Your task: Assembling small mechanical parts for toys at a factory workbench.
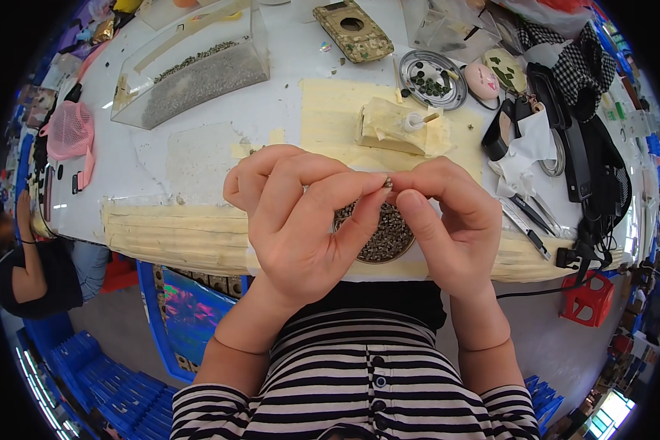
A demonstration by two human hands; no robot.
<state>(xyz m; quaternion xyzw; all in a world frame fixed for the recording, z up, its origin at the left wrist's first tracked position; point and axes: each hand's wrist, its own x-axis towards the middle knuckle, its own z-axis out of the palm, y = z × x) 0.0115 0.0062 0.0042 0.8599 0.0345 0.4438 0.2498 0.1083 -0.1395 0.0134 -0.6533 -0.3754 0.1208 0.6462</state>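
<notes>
Over a round dish (pixel 383 257) filled with tiny mottled brown-grey parts, my left hand (pixel 297 220) pinches one tiny greenish-brown part (pixel 388 183) between thumb and index finger. Its other fingers are curled. My right hand (pixel 455 227) meets it from the other side, index fingertip at the part and thumb just below. Whether the right fingers grip that part or something smaller is hidden. Behind the hands stands a block wrapped in cream tape (pixel 383 132), with a small white cup and a stick on top.
A camouflage toy tank hull (pixel 353 33) lies at the back. A clear bin (pixel 198 81) of small parts stands back left, near a pink mesh basket (pixel 71 132). To the right are a metal dish (pixel 458 92) of dark parts, a utility knife (pixel 528 231) and tweezers (pixel 544 213). Another person (pixel 33 271) sits left.
</notes>
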